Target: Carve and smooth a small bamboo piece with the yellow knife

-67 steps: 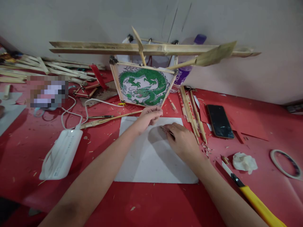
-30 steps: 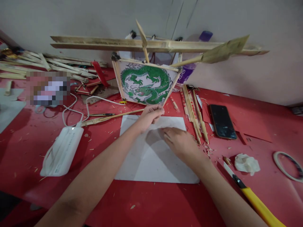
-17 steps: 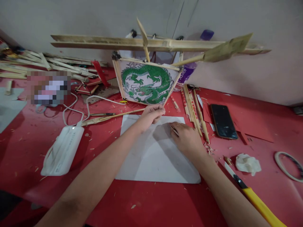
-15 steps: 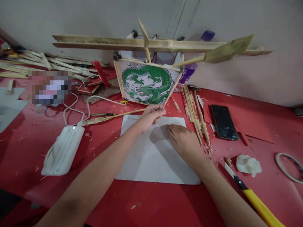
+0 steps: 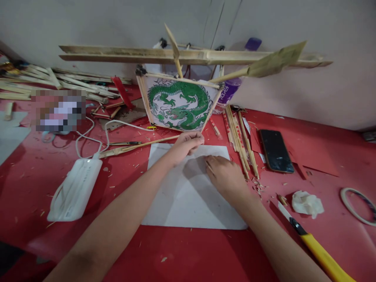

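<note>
My left hand (image 5: 188,145) is closed, fingers curled, just below the lower edge of a lantern-like box (image 5: 179,102) with a green dragon picture. Whatever it may hold is hidden. A thin bamboo stick (image 5: 152,142) runs from the left up to its knuckles; I cannot tell whether the hand grips it. To the right, my right hand (image 5: 226,174) rests low over a white sheet (image 5: 190,207), its fingers bent under and closed. A thin pale edge shows by its fingertips, too small to name. The sheet lies flat on the red table under both hands.
A long split bamboo strip (image 5: 126,55) spans above the box. On the right are bamboo sticks (image 5: 239,145), a phone (image 5: 276,150), crumpled tissue (image 5: 307,203), a tape roll (image 5: 358,205) and a yellow-handled knife with bare blade (image 5: 320,250). A white power bank (image 5: 75,190) with cable lies left.
The whole view has shifted slightly, so the table things sit a little further left. Both hands keep nearly the same place and closed pose.
</note>
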Motion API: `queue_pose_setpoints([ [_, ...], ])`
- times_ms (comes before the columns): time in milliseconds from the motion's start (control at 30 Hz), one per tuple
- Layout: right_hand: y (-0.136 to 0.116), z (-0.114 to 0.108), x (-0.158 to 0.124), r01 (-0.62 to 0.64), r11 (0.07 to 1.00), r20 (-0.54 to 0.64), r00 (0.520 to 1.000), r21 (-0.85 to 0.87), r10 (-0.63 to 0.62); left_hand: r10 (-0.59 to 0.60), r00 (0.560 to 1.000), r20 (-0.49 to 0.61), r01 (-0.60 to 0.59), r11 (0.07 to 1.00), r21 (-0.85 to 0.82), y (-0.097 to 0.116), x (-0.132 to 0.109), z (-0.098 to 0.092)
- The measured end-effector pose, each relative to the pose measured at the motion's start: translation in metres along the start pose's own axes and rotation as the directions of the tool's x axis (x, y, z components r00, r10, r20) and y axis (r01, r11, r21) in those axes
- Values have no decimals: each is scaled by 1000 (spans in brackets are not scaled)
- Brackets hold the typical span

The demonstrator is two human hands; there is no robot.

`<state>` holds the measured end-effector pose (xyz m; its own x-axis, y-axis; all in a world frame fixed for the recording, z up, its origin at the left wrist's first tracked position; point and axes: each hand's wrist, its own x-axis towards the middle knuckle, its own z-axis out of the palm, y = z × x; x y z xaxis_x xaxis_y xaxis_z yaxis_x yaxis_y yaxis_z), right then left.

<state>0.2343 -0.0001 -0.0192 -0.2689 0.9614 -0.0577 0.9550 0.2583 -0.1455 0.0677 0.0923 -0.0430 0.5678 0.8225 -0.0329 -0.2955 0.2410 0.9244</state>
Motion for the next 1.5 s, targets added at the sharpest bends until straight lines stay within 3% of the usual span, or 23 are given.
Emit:
queue_pose_setpoints([
  [133,-32,0,-16,219,973,91,970,68,-225,9,1000,-25,-8,1000,23,-1,0,0],
  [200,-43,-1,-22,320,913,121,926,252,-358,11,1000,-20,-11,1000,23,-1,0,0],
  [267,-43,-3,-21,307,831,99,914,463,-393,5,1000,-19,-5,1000,24,-2,0,1],
  [333,-33,-8,-16,176,757,21,970,629,-243,11,999,-37,-10,1000,29,-2,-1,1],
  [400,-18,-12,-9,28,656,-62,998,755,29,21,999,-49,-19,999,36,-1,-1,2],
  [500,1,-16,-1,-54,415,-85,947,908,309,23,999,-36,-21,998,53,0,-2,3],
  [567,7,-16,2,-47,264,-61,920,963,387,22,999,-25,-19,996,89,0,-2,3],
  [633,9,-15,3,-36,174,-40,907,984,419,24,999,-28,-20,990,143,1,-2,4],
  [767,7,-13,3,-35,134,-24,909,990,416,32,999,-40,-23,976,217,3,-3,6],
  [1133,7,-7,5,-68,124,23,942,990,333,54,998,-27,-46,973,225,3,-2,5],
  [1333,9,-10,7,-92,34,71,917,995,392,-19,998,-55,30,979,202,4,-3,4],
  [1500,14,-7,8,-107,-92,135,906,990,401,46,999,-26,-39,971,238,3,-4,3],
])
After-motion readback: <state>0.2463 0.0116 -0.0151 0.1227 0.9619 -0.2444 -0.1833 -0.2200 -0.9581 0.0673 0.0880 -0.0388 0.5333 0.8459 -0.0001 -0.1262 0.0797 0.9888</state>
